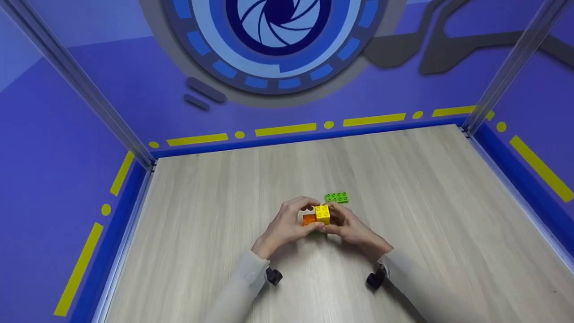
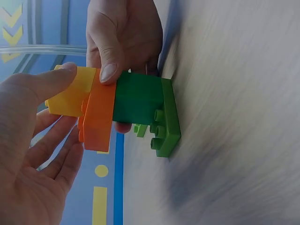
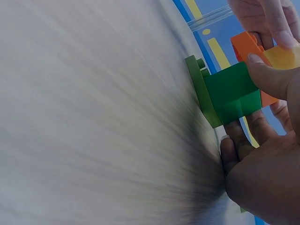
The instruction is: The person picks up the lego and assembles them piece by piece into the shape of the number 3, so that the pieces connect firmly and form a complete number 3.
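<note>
A small stack of toy building bricks stands between both hands. Lowest is a light green flat brick (image 2: pixel 171 119), with a dark green brick (image 2: pixel 138 98) on it. Above comes an orange flat brick (image 2: pixel 99 115), its studded end jutting out, and a yellow brick (image 1: pixel 322 213) tops the stack. My left hand (image 1: pixel 289 222) pinches the yellow brick between thumb and fingers. From the other side my right hand (image 1: pixel 354 226) grips the dark green brick, its thumb tip reaching the orange brick's edge.
A separate light green flat brick (image 1: pixel 337 197) lies on the wooden table (image 1: pixel 215 215) just beyond the hands. Blue and purple panels (image 1: pixel 107 98) wall the table at the back and sides, with metal posts (image 1: pixel 506 67) at the rear corners.
</note>
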`<move>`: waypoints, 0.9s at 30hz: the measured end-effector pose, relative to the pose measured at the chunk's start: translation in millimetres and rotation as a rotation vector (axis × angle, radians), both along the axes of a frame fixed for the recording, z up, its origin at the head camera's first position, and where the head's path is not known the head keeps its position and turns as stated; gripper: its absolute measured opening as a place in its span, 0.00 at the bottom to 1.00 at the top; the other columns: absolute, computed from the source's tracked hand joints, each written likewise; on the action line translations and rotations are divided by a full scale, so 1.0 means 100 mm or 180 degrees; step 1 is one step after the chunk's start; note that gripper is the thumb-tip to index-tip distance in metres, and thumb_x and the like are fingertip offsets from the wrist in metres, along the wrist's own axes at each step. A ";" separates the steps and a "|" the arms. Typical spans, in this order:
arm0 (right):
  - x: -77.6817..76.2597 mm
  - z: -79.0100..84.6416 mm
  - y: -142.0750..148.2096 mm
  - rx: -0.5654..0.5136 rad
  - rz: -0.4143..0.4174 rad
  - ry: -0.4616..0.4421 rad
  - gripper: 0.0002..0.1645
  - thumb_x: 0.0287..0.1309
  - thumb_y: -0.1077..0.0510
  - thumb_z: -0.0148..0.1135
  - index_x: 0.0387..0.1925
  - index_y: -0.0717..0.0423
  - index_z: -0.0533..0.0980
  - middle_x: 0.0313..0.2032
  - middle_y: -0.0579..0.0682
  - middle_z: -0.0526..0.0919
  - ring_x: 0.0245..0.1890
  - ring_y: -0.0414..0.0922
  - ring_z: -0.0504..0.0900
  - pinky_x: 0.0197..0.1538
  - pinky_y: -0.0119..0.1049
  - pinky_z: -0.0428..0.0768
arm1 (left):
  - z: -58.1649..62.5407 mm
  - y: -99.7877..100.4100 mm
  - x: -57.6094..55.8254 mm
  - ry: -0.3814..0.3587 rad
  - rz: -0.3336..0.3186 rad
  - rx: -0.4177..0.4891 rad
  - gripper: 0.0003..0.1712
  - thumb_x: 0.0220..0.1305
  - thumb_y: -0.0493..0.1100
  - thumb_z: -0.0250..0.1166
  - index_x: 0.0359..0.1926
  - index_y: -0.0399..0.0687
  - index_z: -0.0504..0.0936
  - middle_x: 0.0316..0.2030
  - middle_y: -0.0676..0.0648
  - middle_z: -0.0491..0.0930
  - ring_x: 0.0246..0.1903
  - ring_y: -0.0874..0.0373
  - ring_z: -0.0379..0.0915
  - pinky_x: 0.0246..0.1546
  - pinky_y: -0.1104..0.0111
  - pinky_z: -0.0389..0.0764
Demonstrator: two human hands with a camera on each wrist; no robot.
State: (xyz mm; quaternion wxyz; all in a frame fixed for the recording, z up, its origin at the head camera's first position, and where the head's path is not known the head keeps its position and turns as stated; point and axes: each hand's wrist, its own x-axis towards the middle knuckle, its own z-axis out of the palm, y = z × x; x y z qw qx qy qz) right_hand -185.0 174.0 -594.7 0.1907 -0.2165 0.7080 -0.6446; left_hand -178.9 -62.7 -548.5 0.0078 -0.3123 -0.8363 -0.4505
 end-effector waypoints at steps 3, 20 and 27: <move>0.01 0.00 -0.01 0.0035 -0.0048 0.0015 0.28 0.68 0.64 0.71 0.64 0.57 0.70 0.66 0.59 0.82 0.66 0.53 0.81 0.70 0.43 0.78 | -0.03 -0.04 0.03 -0.0012 0.0072 0.0060 0.26 0.66 0.49 0.78 0.61 0.47 0.83 0.58 0.49 0.85 0.57 0.50 0.82 0.61 0.59 0.84; 0.06 0.02 0.01 0.0193 -0.0298 0.0163 0.28 0.65 0.61 0.75 0.63 0.55 0.74 0.64 0.55 0.83 0.63 0.50 0.83 0.68 0.37 0.80 | -0.31 -0.13 0.17 -0.0295 0.0429 0.0364 0.30 0.66 0.50 0.79 0.63 0.42 0.82 0.59 0.46 0.85 0.57 0.54 0.83 0.61 0.52 0.84; 0.06 0.03 0.02 0.0291 -0.0341 0.0211 0.29 0.62 0.59 0.78 0.62 0.52 0.76 0.62 0.52 0.84 0.62 0.48 0.83 0.70 0.38 0.79 | -0.40 -0.12 0.20 -0.0311 0.0485 0.0419 0.30 0.65 0.48 0.79 0.63 0.41 0.82 0.58 0.48 0.86 0.56 0.55 0.84 0.60 0.54 0.86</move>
